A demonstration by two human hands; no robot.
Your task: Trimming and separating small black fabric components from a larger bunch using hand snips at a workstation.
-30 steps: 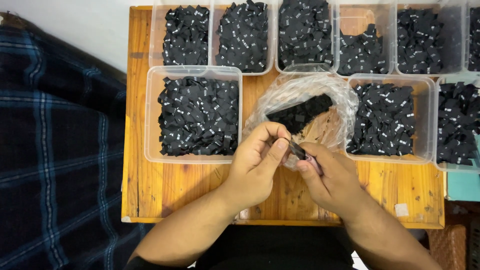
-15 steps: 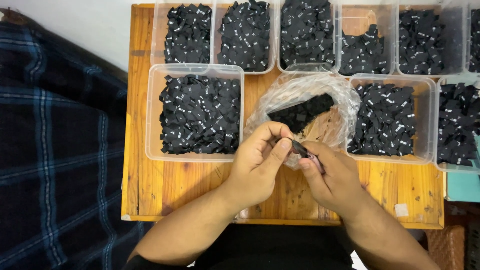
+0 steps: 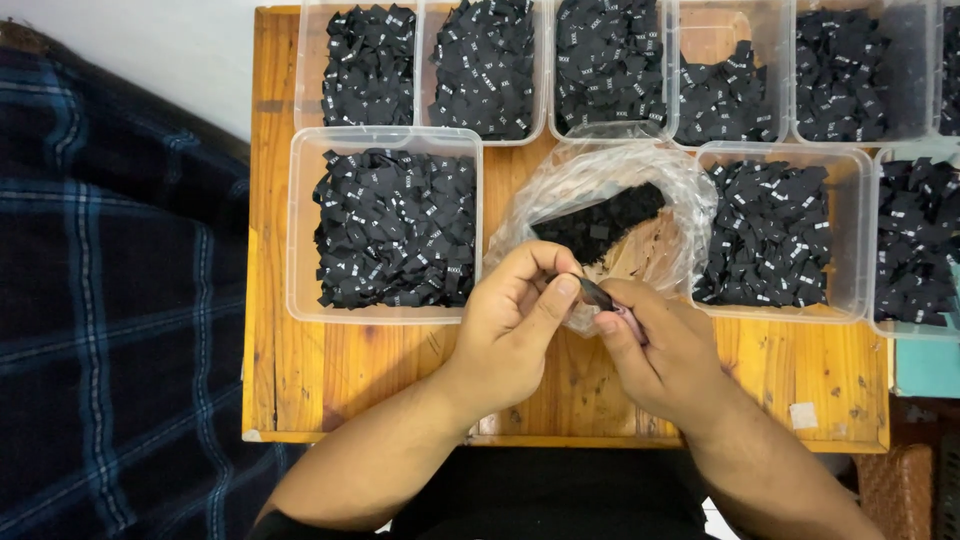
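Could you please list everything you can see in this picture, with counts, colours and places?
Table: one, orange-brown wood, under everything.
Tubs: at least eight, clear plastic, in two rows at the table's far side, holding black labels.
Bag: one, clear plastic, in the front row's gap, some black labels inside.
Label: one, black, pinched between both hands.
Cloth: one, dark blue plaid, left of the table.
Left hand: grip shut on the label.
Right hand: grip shut on the label.
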